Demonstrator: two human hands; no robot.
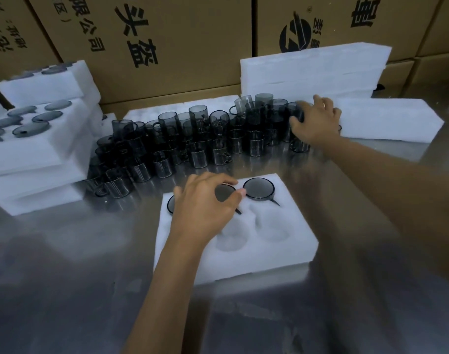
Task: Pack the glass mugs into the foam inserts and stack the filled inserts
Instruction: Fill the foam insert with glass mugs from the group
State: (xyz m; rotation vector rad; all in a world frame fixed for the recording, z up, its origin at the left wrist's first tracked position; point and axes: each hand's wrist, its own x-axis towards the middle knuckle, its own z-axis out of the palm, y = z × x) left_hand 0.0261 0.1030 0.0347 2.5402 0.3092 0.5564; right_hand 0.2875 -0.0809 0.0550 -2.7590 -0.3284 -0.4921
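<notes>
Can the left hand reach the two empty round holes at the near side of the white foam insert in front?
Probably yes. The left hand already rests over the white foam insert, just behind the empty round holes, and nothing lies between them.
</notes>
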